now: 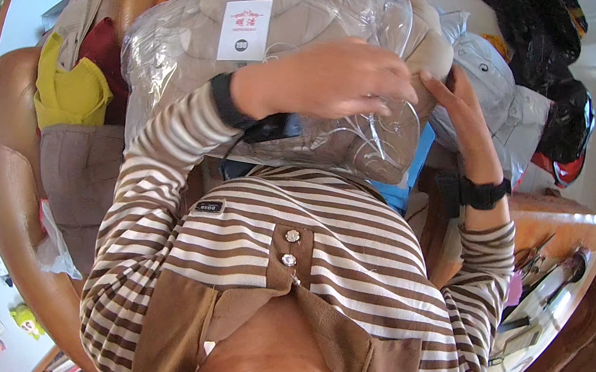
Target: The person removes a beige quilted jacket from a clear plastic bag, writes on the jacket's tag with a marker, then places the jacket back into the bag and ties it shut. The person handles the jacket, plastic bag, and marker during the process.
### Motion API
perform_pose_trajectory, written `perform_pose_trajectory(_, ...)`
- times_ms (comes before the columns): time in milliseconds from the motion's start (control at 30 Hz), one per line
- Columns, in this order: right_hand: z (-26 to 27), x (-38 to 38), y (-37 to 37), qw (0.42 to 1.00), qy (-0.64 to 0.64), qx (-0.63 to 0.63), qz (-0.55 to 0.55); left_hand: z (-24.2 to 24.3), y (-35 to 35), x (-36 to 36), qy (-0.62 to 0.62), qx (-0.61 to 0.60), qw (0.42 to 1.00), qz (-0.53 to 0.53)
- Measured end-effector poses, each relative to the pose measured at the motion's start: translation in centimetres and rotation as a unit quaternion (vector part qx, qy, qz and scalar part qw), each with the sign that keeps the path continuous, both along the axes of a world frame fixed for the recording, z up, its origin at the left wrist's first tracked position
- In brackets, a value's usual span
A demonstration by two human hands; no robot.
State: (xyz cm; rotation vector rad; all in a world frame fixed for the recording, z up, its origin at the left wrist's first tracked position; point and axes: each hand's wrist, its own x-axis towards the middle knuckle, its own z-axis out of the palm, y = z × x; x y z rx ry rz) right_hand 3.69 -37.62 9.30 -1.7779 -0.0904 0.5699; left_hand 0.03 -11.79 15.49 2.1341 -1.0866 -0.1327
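A beige padded textile bundle in a clear plastic bag lies in front of me, with a white printed card on it. Over its middle is my left hand, blurred, fingers curled; whether it grips any of the film cannot be made out. My right hand pinches the bundle's right edge, thumb on the near side and the other fingers partly hidden behind. Loose, shiny film hangs below the left fingers. Under my left wrist sits a dark object with a cable, partly covered.
At left stands a brown leather-like armchair with yellow cloth on it. Grey-white bagged goods and black plastic bags lie at upper right. Scissors and other tools rest on a table at right.
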Motion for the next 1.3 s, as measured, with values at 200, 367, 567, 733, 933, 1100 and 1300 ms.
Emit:
perform_pose_trajectory(200, -2.1, 3.4, 3.5, 1.0, -0.012, -0.007, -0.002, 0.0, 18.0, -8.3, -0.156, 0.188, 0.84, 0.484)
perform_pose_trajectory(367, -4.3, 3.9, 3.3, 0.999, -0.006, 0.021, -0.031, -5.4, 26.5, -17.8, 0.046, 0.162, 0.656, 0.736)
perform_pose_trajectory(567, -1.3, 3.7, 4.3, 0.988, 0.061, 0.092, -0.105, -10.3, 26.8, -19.9, 0.052, 0.101, 0.641, 0.759)
perform_pose_trajectory(733, 3.4, 5.7, 0.3, 0.985, 0.002, 0.001, -0.173, -8.3, 29.3, -20.9, -0.094, 0.254, 0.583, 0.766)
perform_pose_trajectory(933, 4.6, 7.9, -9.4, 0.976, -0.015, -0.056, -0.209, -7.4, 32.8, -23.3, -0.097, 0.324, 0.538, 0.772)
perform_pose_trajectory(1100, 9.5, 6.9, -14.1, 0.954, -0.053, -0.027, -0.293, -8.1, 34.1, -24.3, -0.043, 0.341, 0.518, 0.784)
perform_pose_trajectory(1300, 21.0, 3.6, -12.7, 0.879, -0.253, -0.11, -0.388, -8.3, 34.3, -24.8, 0.066, 0.362, 0.497, 0.786)
